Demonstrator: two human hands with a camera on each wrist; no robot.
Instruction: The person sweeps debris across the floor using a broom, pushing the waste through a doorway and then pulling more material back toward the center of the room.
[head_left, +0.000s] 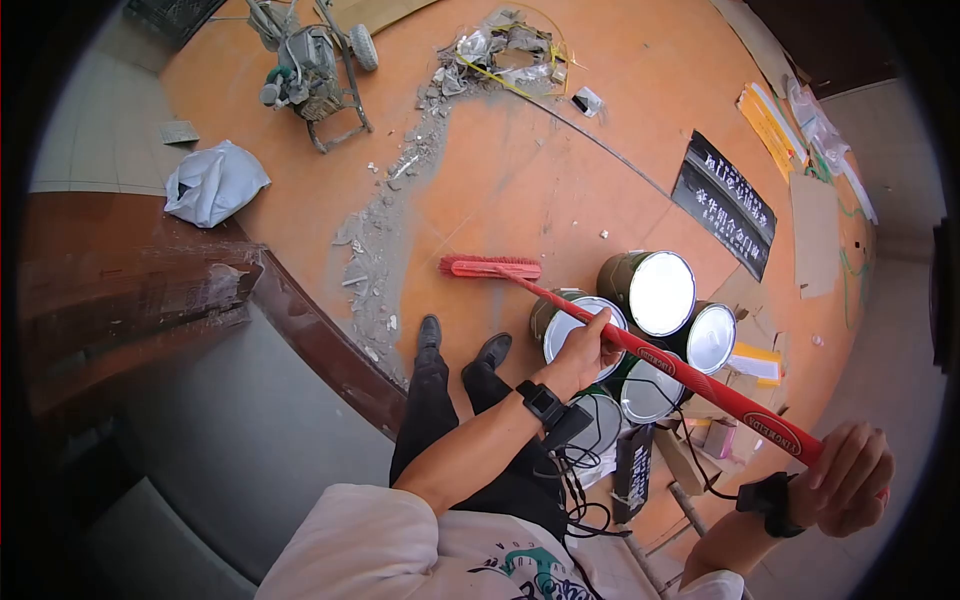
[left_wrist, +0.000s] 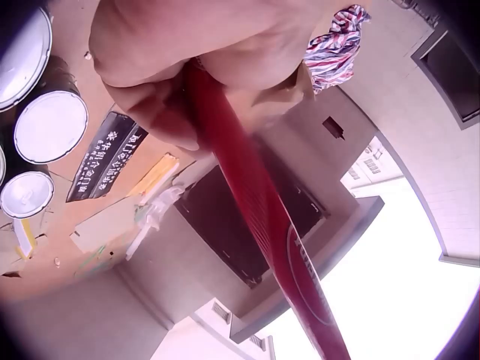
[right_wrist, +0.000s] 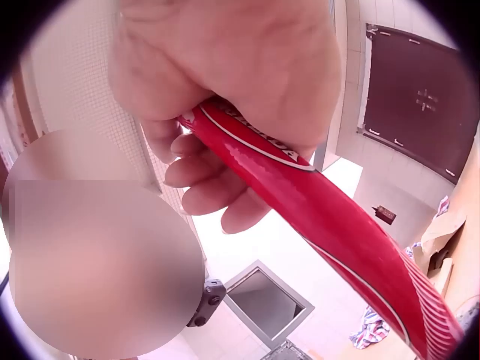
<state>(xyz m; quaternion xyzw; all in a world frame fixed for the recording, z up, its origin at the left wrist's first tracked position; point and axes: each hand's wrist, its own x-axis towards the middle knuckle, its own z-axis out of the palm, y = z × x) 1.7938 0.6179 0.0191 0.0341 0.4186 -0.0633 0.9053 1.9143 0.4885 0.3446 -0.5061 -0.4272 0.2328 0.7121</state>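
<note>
A long red broom (head_left: pixel 733 402) slants across the head view, its bristle head (head_left: pixel 490 268) down at the orange floor. My left hand (head_left: pixel 583 355) grips the handle partway along, above the lidded buckets. At the handle's top end, on the far right, my right hand (head_left: pixel 850 478) holds it with curled fingers. Seen from the left wrist, the fingers wrap the red handle (left_wrist: pixel 251 187). In the right wrist view the handle (right_wrist: pixel 330 214) runs out of the palm toward the lower right. Grey rubble (head_left: pixel 375 270) lies in a strip left of the broom head.
Several dark buckets with pale lids (head_left: pixel 662 293) stand right of my feet. A wheeled machine (head_left: pixel 315 75) and a white bag (head_left: pixel 215 183) are at the upper left. A debris heap (head_left: pixel 515 55) lies farther off, a black printed sheet (head_left: pixel 724 205) to the right. Black cables (head_left: pixel 590 485) hang near my legs.
</note>
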